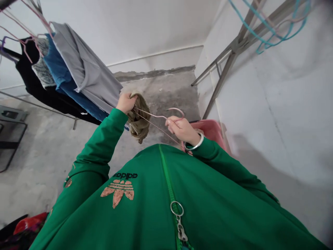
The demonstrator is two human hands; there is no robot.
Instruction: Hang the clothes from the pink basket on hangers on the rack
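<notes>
My left hand [127, 103] is closed on a bunched olive-khaki garment [140, 119], which hangs crumpled below my fingers. A thin pink clothes hanger [151, 114] runs from that garment across to my right. Around the hanger's neck, just below its curved hook, my right hand [180, 129] is closed; a silver bangle circles that wrist. The hanger's left end reaches into the folds of the cloth, and its tip is hidden there. What kind of garment it is I cannot tell.
On the left, a grey garment [85, 66], a blue one [62, 74] and black ones hang from a rack. A pink basket [212, 130] stands beyond my right hand. Turquoise hangers [275, 38] hang at upper right near a metal frame [226, 66]. A stool-like frame stands at far left.
</notes>
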